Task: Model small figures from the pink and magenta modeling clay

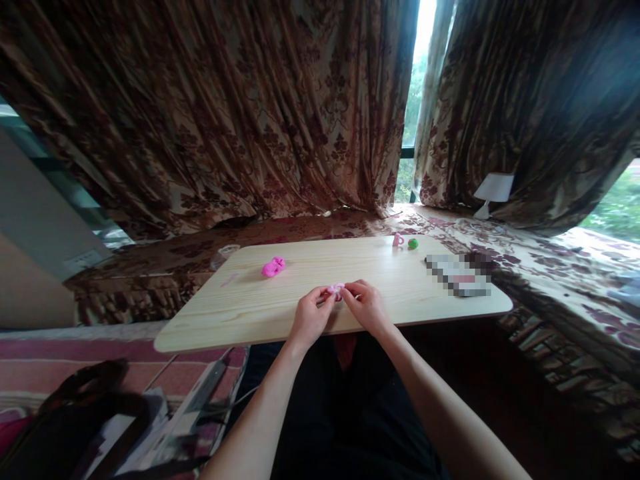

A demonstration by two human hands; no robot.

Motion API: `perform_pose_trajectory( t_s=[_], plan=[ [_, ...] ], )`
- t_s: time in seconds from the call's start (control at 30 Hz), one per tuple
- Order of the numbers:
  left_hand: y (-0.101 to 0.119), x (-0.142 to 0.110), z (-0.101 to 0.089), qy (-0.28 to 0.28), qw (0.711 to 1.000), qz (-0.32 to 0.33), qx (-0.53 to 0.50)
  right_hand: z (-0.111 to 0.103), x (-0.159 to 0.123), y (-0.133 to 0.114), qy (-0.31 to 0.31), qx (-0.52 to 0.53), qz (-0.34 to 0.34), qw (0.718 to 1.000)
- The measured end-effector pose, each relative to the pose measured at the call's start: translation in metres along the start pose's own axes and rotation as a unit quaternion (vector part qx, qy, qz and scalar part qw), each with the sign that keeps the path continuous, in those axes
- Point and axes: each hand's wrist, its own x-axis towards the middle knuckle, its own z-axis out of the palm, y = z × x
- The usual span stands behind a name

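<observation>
Between my two hands, just above the near part of the table (260,303), is a small piece of light pink modelling clay (337,291). My left hand (315,312) pinches its left side with thumb and fingertips. On the other side, the fingers of my right hand (366,305) are closed on it too. The fingers cover much of its shape. A brighter pink lump of clay (273,267) lies on the tabletop, ahead and to the left of my hands.
Near the table's far edge stand a small pink figure with a loop (397,241) and a green ball-like piece (413,244). A blurred-out flat item (460,275) lies at the right. A clear container (225,255) sits by the left edge; a lamp (494,190) stands beyond.
</observation>
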Motion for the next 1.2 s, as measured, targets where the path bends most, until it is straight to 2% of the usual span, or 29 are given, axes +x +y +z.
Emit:
perform_pose_trajectory(
  t_s=[0.17,0.8,1.2],
  plan=[
    [-0.0017,-0.0001,0.0008,-0.007,1.0,0.0,-0.005,0.0003,-0.0005,0.0002,0.017,-0.021,-0.009,1.0],
    [0.0029,-0.002,0.0013,-0.008,1.0,0.01,0.007,-0.0002,-0.0005,-0.0023,-0.003,-0.026,-0.041,0.999],
    [0.0065,-0.0024,-0.0024,0.021,0.999,0.017,0.038,-0.0033,0.0014,-0.0021,-0.015,-0.002,-0.04,0.999]
  ],
)
